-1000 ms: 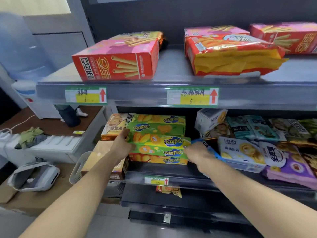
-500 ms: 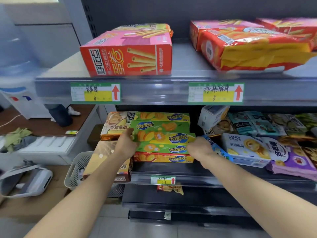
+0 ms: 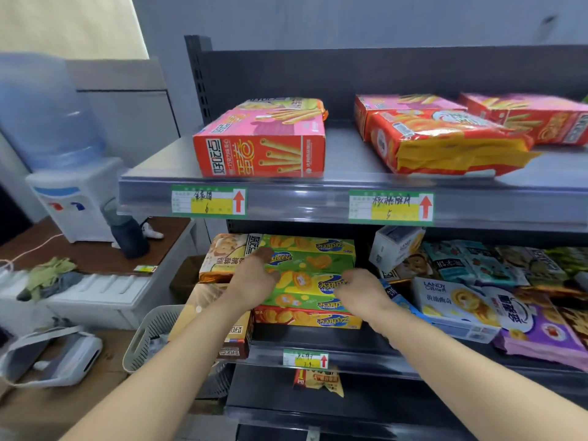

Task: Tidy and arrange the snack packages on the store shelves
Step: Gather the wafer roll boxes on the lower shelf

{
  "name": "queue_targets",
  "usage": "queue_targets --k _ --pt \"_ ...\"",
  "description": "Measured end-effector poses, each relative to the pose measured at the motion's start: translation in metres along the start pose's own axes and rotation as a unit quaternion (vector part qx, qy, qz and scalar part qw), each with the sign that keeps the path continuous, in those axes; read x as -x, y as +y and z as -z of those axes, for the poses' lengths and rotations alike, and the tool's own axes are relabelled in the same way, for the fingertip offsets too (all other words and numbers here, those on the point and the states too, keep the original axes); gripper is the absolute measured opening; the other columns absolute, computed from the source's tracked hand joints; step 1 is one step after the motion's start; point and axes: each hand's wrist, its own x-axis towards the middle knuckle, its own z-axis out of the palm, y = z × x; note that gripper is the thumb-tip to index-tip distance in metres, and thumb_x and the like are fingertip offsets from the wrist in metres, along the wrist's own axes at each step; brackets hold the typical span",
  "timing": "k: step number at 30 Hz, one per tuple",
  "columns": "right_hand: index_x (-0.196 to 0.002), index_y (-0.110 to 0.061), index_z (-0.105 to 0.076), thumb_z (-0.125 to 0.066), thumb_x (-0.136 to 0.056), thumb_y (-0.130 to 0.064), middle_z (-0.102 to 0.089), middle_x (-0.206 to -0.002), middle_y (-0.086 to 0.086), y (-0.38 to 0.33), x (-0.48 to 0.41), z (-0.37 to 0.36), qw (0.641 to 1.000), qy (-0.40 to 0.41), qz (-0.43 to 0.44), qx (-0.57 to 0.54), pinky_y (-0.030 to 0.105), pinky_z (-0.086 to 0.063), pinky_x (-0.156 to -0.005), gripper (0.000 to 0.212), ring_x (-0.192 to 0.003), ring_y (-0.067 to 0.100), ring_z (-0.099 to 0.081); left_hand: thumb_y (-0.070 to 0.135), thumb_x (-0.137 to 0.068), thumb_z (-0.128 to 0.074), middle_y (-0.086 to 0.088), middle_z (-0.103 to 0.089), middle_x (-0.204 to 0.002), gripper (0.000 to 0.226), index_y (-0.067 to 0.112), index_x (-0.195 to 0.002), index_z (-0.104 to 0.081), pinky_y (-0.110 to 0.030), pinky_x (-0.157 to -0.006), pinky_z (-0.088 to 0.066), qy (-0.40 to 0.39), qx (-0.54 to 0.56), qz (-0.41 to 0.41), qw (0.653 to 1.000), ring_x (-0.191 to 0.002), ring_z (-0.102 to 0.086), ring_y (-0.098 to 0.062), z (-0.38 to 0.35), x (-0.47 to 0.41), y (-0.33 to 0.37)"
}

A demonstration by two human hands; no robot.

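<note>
A stack of green, yellow and orange cheese-cracker boxes lies on the middle shelf. My left hand grips the stack's left end, thumb over the top green box. My right hand holds the right end of the yellow box, fingers curled round its edge. An orange cookie box lies behind my left hand. On the top shelf sit a red egg-roll box and a red and yellow bag.
Mixed snack bags and a white cookie box crowd the middle shelf's right side. A brown box leans at the shelf's left end over a grey basket. A water dispenser stands on a desk at the left. A small pack lies on the lower shelf.
The camera has tilted up and moved closer. Both hands stay on the ends of the cracker stack, and the boxes look more squarely lined up than a second ago.
</note>
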Motion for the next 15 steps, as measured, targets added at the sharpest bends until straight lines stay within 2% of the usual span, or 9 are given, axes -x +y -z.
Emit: queue_targets --k 2,4,6,8,10,11,15 --pt "-0.127 0.001 -0.052 -0.046 -0.091 -0.011 -0.055 -0.129 0.015 -0.009 0.013 0.008 0.999 0.004 0.039 0.023 0.03 -0.046 -0.091 0.038 -0.113 0.027 -0.055 0.015 -0.089 -0.059 -0.007 -0.05 -0.139 0.051 0.01 -0.138 -0.043 -0.026 -0.093 -0.041 -0.001 -0.002 -0.026 1.0 -0.123 -0.05 -0.025 0.003 0.007 0.016" --pt "-0.136 -0.006 -0.046 -0.047 -0.093 -0.015 -0.05 -0.139 0.009 -0.017 0.025 0.016 0.997 -0.002 0.067 0.034 0.025 -0.044 -0.091 0.044 -0.117 0.022 -0.055 0.015 -0.089 -0.059 -0.004 -0.051 -0.138 0.05 0.013 -0.137 -0.045 -0.027 -0.098 -0.041 -0.006 -0.004 -0.039 0.999 -0.123 -0.05 -0.023 0.007 0.015 0.031" --pt "-0.14 -0.014 -0.044 -0.049 -0.093 -0.018 -0.049 -0.14 0.005 -0.023 0.037 0.024 0.996 -0.008 0.081 0.037 0.024 -0.045 -0.09 0.047 -0.115 0.019 -0.057 0.015 -0.089 -0.06 -0.002 -0.053 -0.136 0.048 0.015 -0.135 -0.047 -0.03 -0.1 -0.043 -0.016 -0.011 -0.043 0.999 -0.121 -0.052 -0.022 0.011 0.022 0.042" --pt "-0.139 -0.016 -0.044 -0.05 -0.093 -0.021 -0.05 -0.14 0.004 -0.024 0.047 0.033 0.996 -0.011 0.085 0.034 0.026 -0.046 -0.091 0.047 -0.115 0.02 -0.057 0.013 -0.087 -0.062 -0.003 -0.055 -0.133 0.046 0.014 -0.131 -0.051 -0.03 -0.094 -0.048 -0.027 -0.016 -0.052 0.998 -0.116 -0.055 -0.022 0.011 0.028 0.051" --pt "-0.139 -0.013 -0.044 -0.051 -0.093 -0.022 -0.049 -0.14 0.005 -0.018 0.055 0.042 0.996 -0.012 0.086 0.038 0.026 -0.046 -0.091 0.047 -0.117 0.022 -0.055 0.012 -0.086 -0.063 -0.004 -0.057 -0.128 0.043 0.011 -0.128 -0.053 -0.023 -0.077 -0.052 -0.039 -0.016 -0.066 0.997 -0.109 -0.057 -0.02 0.008 0.037 0.062" --pt "-0.139 -0.011 -0.044 -0.051 -0.093 -0.023 -0.049 -0.14 0.007 -0.014 0.06 0.047 0.996 -0.011 0.084 0.038 0.026 -0.046 -0.09 0.048 -0.117 0.023 -0.055 0.013 -0.086 -0.063 -0.005 -0.058 -0.126 0.042 0.011 -0.127 -0.054 -0.022 -0.074 -0.05 -0.045 -0.023 -0.075 0.996 -0.107 -0.058 -0.02 0.006 0.042 0.069" --pt "-0.123 0.001 -0.055 -0.051 -0.093 -0.021 -0.06 -0.121 0.016 0.018 0.079 0.071 0.994 -0.003 0.093 0.059 0.037 -0.05 -0.085 0.037 -0.107 0.031 -0.059 0.013 -0.085 -0.064 -0.005 -0.063 -0.116 0.037 0.012 -0.121 -0.059 -0.022 -0.079 -0.045 -0.066 -0.04 -0.109 0.991 -0.1 -0.059 -0.016 -0.021 0.063 0.105"
